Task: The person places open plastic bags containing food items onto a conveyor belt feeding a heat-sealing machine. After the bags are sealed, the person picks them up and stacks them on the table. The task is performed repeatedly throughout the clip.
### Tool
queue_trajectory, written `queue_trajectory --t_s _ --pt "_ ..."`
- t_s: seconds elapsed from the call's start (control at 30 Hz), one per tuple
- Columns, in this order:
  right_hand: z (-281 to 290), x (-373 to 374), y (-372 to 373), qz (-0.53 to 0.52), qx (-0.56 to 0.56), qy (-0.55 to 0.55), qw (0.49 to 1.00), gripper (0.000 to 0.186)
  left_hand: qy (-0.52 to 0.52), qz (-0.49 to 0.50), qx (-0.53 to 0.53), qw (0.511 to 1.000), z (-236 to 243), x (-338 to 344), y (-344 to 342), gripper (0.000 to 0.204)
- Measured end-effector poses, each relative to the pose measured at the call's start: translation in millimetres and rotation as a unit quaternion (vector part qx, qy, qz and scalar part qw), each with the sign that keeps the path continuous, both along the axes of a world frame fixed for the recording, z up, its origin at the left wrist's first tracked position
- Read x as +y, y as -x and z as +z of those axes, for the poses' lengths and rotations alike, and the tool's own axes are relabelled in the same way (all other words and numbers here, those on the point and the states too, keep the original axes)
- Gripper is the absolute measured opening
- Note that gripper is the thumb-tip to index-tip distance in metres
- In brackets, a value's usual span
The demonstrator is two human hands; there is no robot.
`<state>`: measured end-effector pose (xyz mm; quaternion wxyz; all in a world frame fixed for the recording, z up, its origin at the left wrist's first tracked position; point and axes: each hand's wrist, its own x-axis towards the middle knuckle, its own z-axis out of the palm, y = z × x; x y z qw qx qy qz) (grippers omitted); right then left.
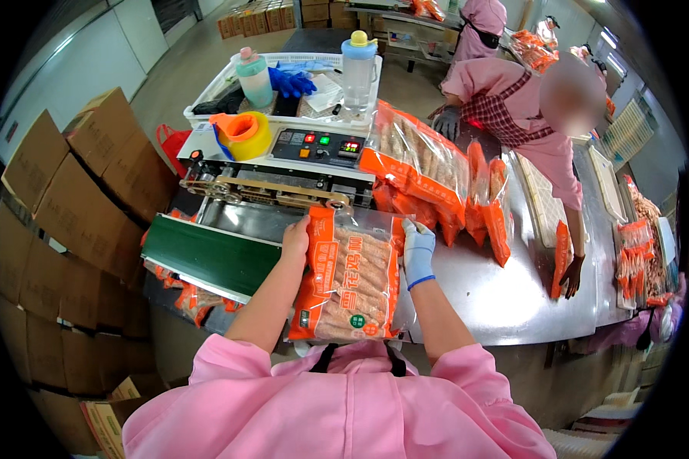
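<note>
Between both hands I hold up a clear and orange food bag (357, 283) filled with breaded sticks. My bare left hand (296, 236) grips its upper left edge. On the upper right edge is my right hand (418, 249), in a pale blue and white glove, with its fingers closed on the plastic. Just beyond the bag's top stands a bag sealing machine (314, 149) with a lit control panel. Its green conveyor belt (210, 256) runs to the left of my left forearm. The bag's top edge lies close to the machine's sealing track (264, 193).
Filled bags (421, 157) lean right of the sealer on a steel table (475, 298). A white tray (283, 61) holds bottles, gloves and tape rolls (245, 134). Cartons (76, 229) stack at left. A co-worker (513, 115) in pink reaches over the table with another bag (561, 260).
</note>
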<state>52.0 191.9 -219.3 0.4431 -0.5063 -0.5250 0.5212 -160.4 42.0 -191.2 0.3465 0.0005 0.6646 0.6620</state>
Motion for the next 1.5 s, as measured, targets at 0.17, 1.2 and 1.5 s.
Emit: queue_trajectory --t_s 0.17,1.2,1.5 --pt "4.3 -11.6 43.6 0.035 0.031 0.014 0.999 0.022 -0.032 0.015 -0.046 0.998 -9.0 -22.6 41.6 0.039" --pt "188.4 64.2 -190.4 -0.216 0.091 -0.313 0.920 0.020 -0.190 -0.021 0.311 0.931 134.3 -104.4 -86.5 0.062" --pt "223.1 -58.5 -151.2 0.002 0.323 -0.177 0.930 0.016 -0.305 -0.302 0.219 0.876 194.2 -23.9 -103.2 0.098"
